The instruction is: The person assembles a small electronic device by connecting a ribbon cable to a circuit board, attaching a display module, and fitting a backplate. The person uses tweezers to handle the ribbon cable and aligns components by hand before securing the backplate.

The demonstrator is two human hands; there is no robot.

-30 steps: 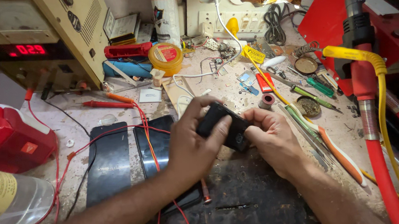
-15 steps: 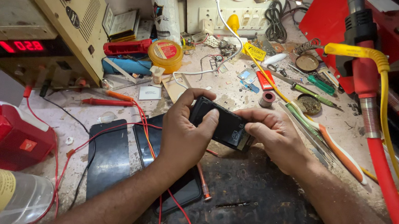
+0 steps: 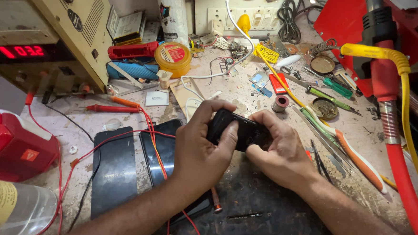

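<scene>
Between both hands — left hand (image 3: 202,148), right hand (image 3: 278,152) — each grip clasps one end of the black phone (image 3: 237,131).

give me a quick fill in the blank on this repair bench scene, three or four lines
1. Both hands, the left hand and the right hand, grip one small ____ phone.
2. The round lidded tin near the back of the bench is ____ in colour.
3. Two flat dark panels lie on the bench under the person's ____ forearm.
4. The digits on the power supply glow ____.

Missing words: black; yellow; left; red
</scene>
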